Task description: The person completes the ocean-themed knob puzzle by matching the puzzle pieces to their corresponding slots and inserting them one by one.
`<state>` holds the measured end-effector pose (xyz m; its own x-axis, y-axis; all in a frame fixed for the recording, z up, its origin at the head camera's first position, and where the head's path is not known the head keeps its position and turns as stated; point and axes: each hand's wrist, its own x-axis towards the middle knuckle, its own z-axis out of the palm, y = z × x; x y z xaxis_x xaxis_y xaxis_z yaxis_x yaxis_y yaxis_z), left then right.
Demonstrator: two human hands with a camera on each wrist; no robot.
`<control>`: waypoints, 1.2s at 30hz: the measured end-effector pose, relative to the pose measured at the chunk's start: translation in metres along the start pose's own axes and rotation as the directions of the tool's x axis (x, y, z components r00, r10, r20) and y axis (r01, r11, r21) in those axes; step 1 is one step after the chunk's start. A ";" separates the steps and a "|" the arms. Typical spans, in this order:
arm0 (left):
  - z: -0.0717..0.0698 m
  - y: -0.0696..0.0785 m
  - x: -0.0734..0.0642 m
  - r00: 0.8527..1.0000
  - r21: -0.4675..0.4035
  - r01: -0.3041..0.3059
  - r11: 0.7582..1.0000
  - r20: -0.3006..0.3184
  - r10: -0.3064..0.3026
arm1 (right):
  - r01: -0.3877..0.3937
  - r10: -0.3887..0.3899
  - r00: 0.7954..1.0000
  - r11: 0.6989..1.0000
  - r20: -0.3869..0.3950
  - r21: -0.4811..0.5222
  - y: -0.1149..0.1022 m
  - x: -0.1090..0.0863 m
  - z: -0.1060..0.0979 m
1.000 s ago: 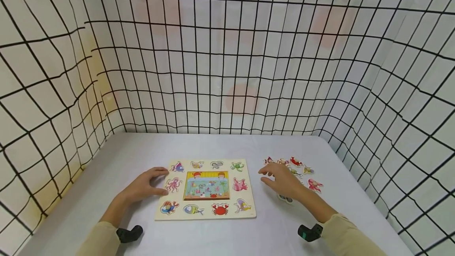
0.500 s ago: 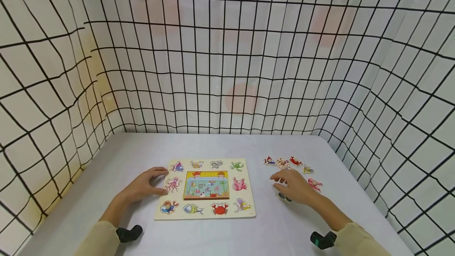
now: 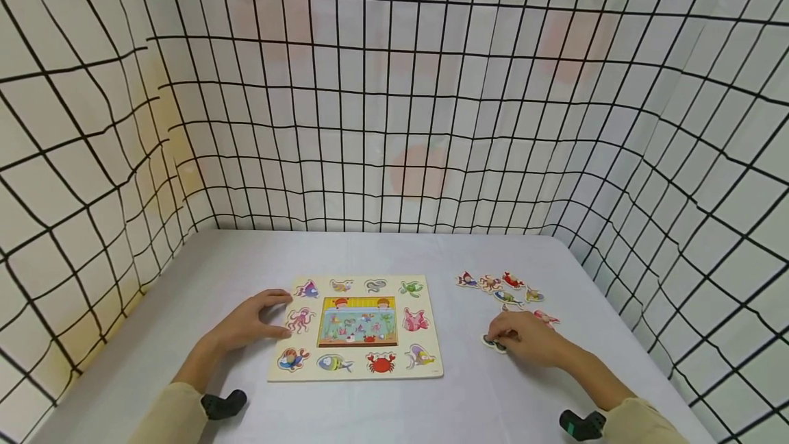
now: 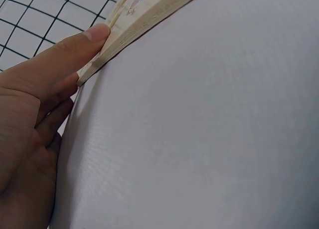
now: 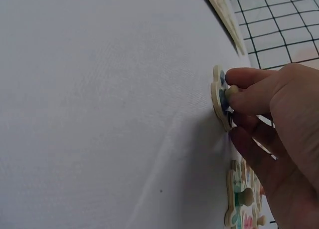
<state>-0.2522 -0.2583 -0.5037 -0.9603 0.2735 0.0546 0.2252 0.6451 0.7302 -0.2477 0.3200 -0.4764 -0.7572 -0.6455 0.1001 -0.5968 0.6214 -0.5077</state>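
Note:
A wooden sea-animal puzzle board lies on the table, with printed animals around an aquarium picture. My left hand rests at its left edge, thumb and index spread apart. In the left wrist view the thumb touches the board's rim. My right hand is right of the board, low over the table. It pinches the small wooden knob of a dark-patterned puzzle piece; its picture is mostly covered by the fingers.
Several knobbed puzzle pieces lie beyond the right hand, among them an octopus piece, a red crab-like piece and a pink piece, partly hidden by the hand. Black netting over white cloth encloses the back and sides.
My right hand has moved right and toward me, away from the board, and come down to a puzzle piece, taking its knob. The left hand and board have stayed put.

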 end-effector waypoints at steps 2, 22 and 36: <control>0.000 0.000 0.000 1.000 0.000 0.001 1.000 0.000 -0.001 | 0.006 -0.006 1.000 1.000 0.006 -0.009 0.000 0.000 -0.001; -0.002 0.000 -0.001 1.000 -0.019 -0.010 1.000 0.007 0.010 | 0.011 -0.007 0.999 0.997 0.046 -0.077 -0.002 0.015 -0.007; 0.000 0.000 0.001 1.000 -0.006 0.001 1.000 -0.004 -0.001 | -0.003 -0.003 0.999 0.985 -0.032 -0.172 -0.012 0.037 -0.021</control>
<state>-0.2528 -0.2579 -0.5039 -0.9612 0.2700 0.0567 0.2233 0.6409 0.7345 -0.2743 0.2984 -0.4488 -0.7638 -0.6324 0.1293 -0.6314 0.6903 -0.3533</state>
